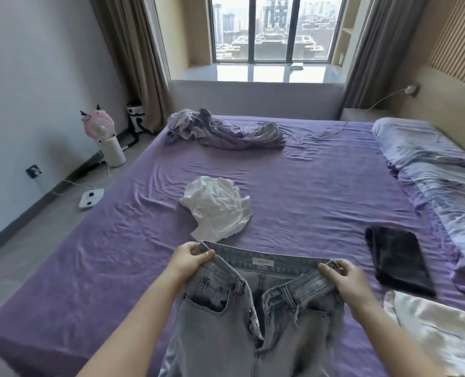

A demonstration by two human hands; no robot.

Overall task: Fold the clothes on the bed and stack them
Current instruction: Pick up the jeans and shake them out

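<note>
Both hands grip the waistband of the light grey jeans [234, 317], left hand [188, 261] and right hand [348, 278] pinching opposite corners above the purple bed [76, 254]. Beyond lie a crumpled white shirt [216, 210], a folded black garment [399, 257] and a bunched lilac garment [220, 130].

Left hand [189, 258] and right hand [346, 277] gripping grey jeans [225, 322] waistband over purple bed [321, 191], crumpled white shirt [217, 210] beyond

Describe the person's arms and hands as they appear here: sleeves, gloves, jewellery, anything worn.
Both forearms are bare all the way to the bottom edge of the picture, with no sleeve or cuff in view. The left hand and right hand wear no gloves. No watch, bracelet or ring shows on either wrist or on the visible fingers.
</note>
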